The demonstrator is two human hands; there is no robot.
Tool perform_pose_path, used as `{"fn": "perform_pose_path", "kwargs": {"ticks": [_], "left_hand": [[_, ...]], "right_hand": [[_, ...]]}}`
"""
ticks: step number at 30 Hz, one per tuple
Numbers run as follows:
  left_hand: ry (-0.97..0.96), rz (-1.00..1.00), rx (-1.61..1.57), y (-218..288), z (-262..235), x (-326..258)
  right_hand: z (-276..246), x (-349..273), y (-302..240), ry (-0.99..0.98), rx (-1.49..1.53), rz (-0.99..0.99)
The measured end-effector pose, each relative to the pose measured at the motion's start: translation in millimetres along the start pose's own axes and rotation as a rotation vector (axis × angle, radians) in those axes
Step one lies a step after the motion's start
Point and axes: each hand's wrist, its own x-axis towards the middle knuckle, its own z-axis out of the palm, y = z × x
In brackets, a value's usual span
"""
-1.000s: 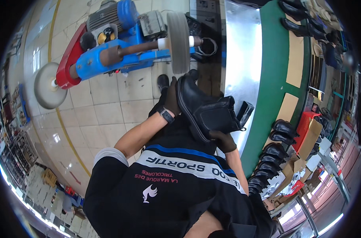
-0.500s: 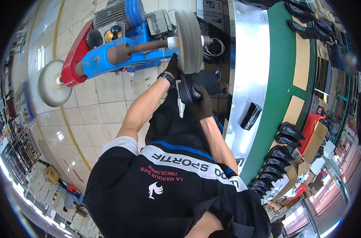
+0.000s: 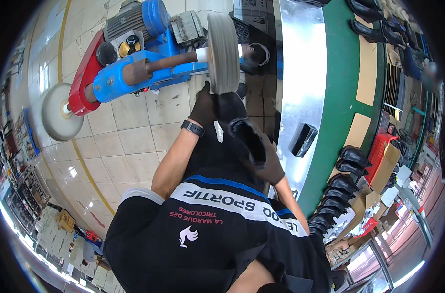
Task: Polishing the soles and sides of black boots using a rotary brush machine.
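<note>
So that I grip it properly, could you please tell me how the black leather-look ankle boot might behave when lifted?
The black leather-look ankle boot probably holds its shape, since its top stands open. It may feel light for its size, being visibly hollow. Its smooth, shiny surface might be slippery.

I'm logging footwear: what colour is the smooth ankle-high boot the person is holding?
The smooth ankle-high boot is black, showing best in the head view.
</note>
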Motion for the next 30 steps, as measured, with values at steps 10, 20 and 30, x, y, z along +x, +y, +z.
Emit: {"fn": "perform_pose_path", "kwargs": {"ticks": [10, 20, 30], "left_hand": [[-0.361, 0.075, -0.290, -10.7, 9.6, 7.6], [-0.182, 0.579, 0.779, -22.5, -65.1, 87.8], [0.092, 0.618, 0.666, -14.2, -117.2, 107.9]], "right_hand": [[3.7, 86.8, -65.8, -0.302, -0.851, 0.111], [16.0, 77.6, -21.9, -0.167, -0.896, -0.022], [12.1, 59.3, 35.6, 0.174, 0.486, 0.397]]}}
